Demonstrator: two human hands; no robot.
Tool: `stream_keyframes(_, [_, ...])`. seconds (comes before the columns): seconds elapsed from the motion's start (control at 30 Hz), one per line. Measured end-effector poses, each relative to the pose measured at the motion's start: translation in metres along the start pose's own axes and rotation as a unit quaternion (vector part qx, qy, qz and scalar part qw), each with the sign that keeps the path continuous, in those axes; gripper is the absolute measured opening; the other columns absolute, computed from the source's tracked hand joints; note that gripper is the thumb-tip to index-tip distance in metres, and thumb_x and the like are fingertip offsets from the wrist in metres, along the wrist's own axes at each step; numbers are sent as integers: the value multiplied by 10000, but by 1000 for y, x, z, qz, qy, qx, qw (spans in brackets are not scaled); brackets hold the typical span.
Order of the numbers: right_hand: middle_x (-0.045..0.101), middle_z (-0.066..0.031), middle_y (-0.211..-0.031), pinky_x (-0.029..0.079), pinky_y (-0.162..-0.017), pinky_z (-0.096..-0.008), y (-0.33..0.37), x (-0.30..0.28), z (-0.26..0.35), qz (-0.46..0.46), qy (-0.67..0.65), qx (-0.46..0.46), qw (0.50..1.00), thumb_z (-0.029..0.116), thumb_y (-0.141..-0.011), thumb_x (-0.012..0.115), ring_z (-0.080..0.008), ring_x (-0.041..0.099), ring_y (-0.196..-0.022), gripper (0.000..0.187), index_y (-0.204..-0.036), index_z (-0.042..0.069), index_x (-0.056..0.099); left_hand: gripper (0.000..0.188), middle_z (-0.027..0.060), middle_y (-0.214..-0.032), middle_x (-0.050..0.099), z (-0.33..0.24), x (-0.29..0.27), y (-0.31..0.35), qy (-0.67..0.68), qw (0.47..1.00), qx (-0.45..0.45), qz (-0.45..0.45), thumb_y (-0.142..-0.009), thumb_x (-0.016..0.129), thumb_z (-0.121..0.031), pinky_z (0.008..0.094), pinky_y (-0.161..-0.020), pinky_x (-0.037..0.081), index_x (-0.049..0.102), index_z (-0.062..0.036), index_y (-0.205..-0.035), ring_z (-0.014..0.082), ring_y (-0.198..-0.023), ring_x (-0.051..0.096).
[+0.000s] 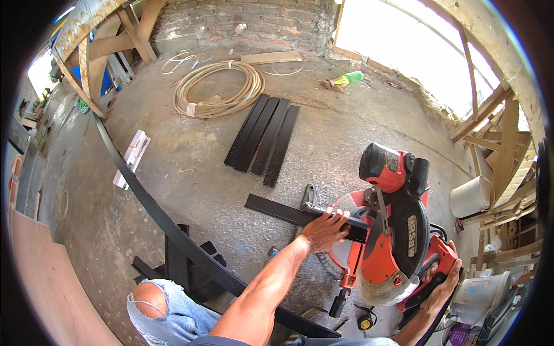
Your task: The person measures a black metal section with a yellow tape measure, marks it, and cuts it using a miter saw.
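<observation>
A black bar point(277, 210) lies on the red-and-black miter saw point(398, 230), its free end pointing to 10 o'clock. The left hand point(324, 232) holds the bar from above, fingers bent over it; the right hand point(443, 288), at the saw's 4 o'clock, is wrapped around the red-and-black handle point(443, 256). Going outward from the saw, a tape measure point(365, 322) sits near at 6 o'clock, a white bucket point(469, 196) at 2, and four black strips point(262, 138) side by side at 10. Farther out, a coiled hose point(249, 98) lies between 10 and 11, a green bottle point(349, 78) towards 12.
</observation>
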State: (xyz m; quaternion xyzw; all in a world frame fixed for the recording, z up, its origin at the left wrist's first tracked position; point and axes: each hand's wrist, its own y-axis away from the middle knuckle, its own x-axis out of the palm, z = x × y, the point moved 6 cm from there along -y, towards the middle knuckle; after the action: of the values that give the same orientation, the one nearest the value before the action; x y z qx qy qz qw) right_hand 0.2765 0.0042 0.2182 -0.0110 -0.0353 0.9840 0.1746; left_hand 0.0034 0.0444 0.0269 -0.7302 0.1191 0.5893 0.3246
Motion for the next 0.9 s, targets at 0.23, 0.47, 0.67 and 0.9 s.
stream_keyframes(0.23, [483,-1,-670,361,-469,-227,3,0,-3,-1,-10,-11,1000,589,-1054,412,-72,433,-509,736,-1471,-15,465,359,134,-1401,471,0,0,0,6,1000,1,5,-954,616,-365,516,-1132,298,651,-131,-1224,280,-1298,456])
stream_keyframes(0.47, [482,9,-669,356,-469,-218,10,1,-3,-15,4,-19,1000,574,-1065,398,-66,432,-508,714,-1470,-10,461,350,137,-1401,469,1,1,0,6,1000,-3,11,-958,601,-363,505,-1119,308,662,-132,-1215,279,-1299,457])
stream_keyframes(0.67, [488,14,-669,350,-472,-216,13,-1,-8,-7,-10,-26,1000,567,-1067,397,-64,426,-510,705,-1472,-6,459,343,141,-1393,469,1,1,-1,13,1000,0,6,-958,597,-351,509,-1121,312,669,-126,-1206,285,-1293,463])
stream_keyframes(0.9, [497,13,-668,342,-462,-219,15,-7,-16,-11,-11,-32,999,571,-1066,393,-66,423,-503,711,-1481,-4,451,407,140,-1462,433,0,8,-3,-5,999,5,42,-941,628,-387,526,-1098,322,644,-170,-1286,296,-1329,414])
